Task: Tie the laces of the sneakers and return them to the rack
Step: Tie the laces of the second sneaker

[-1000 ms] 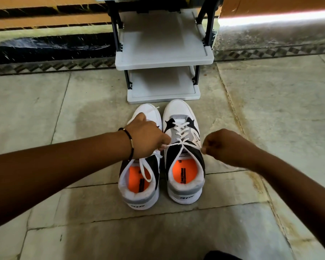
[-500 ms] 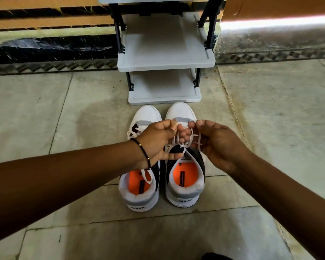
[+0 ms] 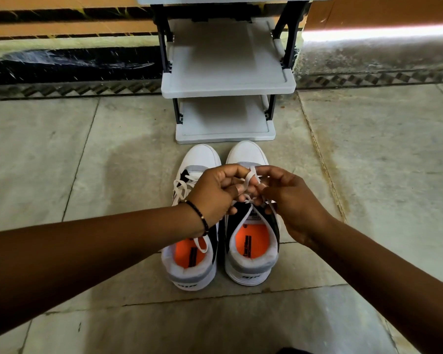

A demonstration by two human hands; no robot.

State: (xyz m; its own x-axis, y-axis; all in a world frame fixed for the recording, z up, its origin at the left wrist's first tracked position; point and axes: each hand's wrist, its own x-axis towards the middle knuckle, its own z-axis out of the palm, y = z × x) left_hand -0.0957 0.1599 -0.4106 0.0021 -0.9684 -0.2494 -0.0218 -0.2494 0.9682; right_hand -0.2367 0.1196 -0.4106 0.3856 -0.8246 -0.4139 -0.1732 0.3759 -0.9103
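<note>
Two white, black and grey sneakers with orange insoles stand side by side on the floor, toes toward the rack. Over the right sneaker (image 3: 251, 254) my left hand (image 3: 216, 191) and my right hand (image 3: 290, 200) meet, each pinching part of its white lace (image 3: 250, 176), which loops over my fingers. The knot area is hidden by my hands. The left sneaker (image 3: 189, 267) has loose lace (image 3: 180, 187) lying across its tongue and one end hanging into its opening. The grey shoe rack (image 3: 228, 85) stands just beyond the toes.
The rack's two visible shelves hold nothing and its black posts stand at the sides. Grey stone floor tiles spread around the shoes. A wall with a dark patterned border runs behind the rack.
My hands, first pulling the lace ends apart to the sides, came together over the right sneaker and now work the lace into a loop between the fingers.
</note>
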